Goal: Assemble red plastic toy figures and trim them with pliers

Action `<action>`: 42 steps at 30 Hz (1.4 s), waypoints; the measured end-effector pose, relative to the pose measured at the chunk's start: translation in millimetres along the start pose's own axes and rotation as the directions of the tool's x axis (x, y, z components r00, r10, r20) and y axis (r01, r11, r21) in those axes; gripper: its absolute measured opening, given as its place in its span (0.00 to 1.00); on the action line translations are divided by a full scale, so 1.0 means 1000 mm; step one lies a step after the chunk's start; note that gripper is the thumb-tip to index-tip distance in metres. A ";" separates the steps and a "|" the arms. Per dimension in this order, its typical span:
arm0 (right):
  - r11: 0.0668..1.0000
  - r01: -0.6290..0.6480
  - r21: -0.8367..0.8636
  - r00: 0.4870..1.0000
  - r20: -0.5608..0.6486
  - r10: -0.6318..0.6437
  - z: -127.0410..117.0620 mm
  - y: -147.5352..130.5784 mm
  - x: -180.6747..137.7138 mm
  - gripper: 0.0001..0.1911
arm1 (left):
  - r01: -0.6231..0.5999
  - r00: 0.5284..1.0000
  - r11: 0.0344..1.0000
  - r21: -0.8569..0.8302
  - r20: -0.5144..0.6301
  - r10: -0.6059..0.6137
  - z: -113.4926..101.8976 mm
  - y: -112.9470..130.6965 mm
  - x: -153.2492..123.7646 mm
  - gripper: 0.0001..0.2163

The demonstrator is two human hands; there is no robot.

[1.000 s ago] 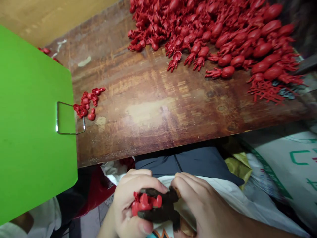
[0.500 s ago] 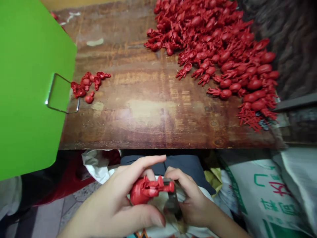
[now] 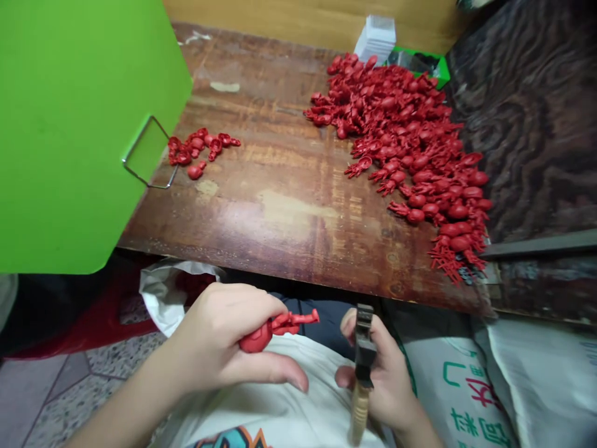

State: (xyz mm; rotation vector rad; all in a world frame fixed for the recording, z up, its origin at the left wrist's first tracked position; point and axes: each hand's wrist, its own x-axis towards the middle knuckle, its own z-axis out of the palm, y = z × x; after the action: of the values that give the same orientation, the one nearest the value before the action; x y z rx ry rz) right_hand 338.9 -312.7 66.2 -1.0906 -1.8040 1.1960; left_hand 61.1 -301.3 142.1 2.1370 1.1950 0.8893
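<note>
In the head view my left hand (image 3: 228, 339) holds a red plastic toy part (image 3: 257, 339) by its round body. A thin limb-like end of the part sticks out to the right, and the thumb is stretched out below it. My right hand (image 3: 389, 379) is wrapped round pliers (image 3: 364, 348) with dark metal jaws and a tan ribbed handle, held upright. A gap separates the pliers from the red part. Both hands are over my lap, in front of the table edge. The right fingers are partly hidden behind the tool.
A large pile of similar red parts (image 3: 405, 137) covers the table's (image 3: 280, 249) right side. Several smaller red pieces (image 3: 196, 149) lie by a green board (image 3: 84, 124) with a metal loop (image 3: 148, 152). White cards (image 3: 377, 37) and a green box (image 3: 443, 71) stand at the back.
The pliers have come away from the red part, and my right hand has moved to the right. My left hand still holds the part, now tilted differently. The view has shifted too.
</note>
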 end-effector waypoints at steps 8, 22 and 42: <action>0.752 0.422 -0.506 0.898 0.347 -0.271 -0.055 -0.056 0.026 0.11 | -0.094 0.996 0.995 -0.022 0.008 0.094 -0.005 0.014 -0.020 0.27; 0.641 0.591 -0.490 0.784 0.535 -0.314 -0.070 -0.070 0.076 0.10 | -0.047 0.996 0.990 -0.134 -0.079 0.037 -0.002 -0.007 -0.027 0.36; 0.877 0.340 -0.340 0.927 0.279 -0.251 -0.006 -0.045 0.053 0.13 | 0.137 0.979 0.804 -0.579 -0.044 -0.199 0.018 0.004 -0.013 0.34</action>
State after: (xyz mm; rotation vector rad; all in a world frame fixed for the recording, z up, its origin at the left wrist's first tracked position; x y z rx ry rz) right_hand 311.4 -272.1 115.3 -0.8564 -2.3584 0.8254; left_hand 71.6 -317.1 129.3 1.4886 0.9795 1.1195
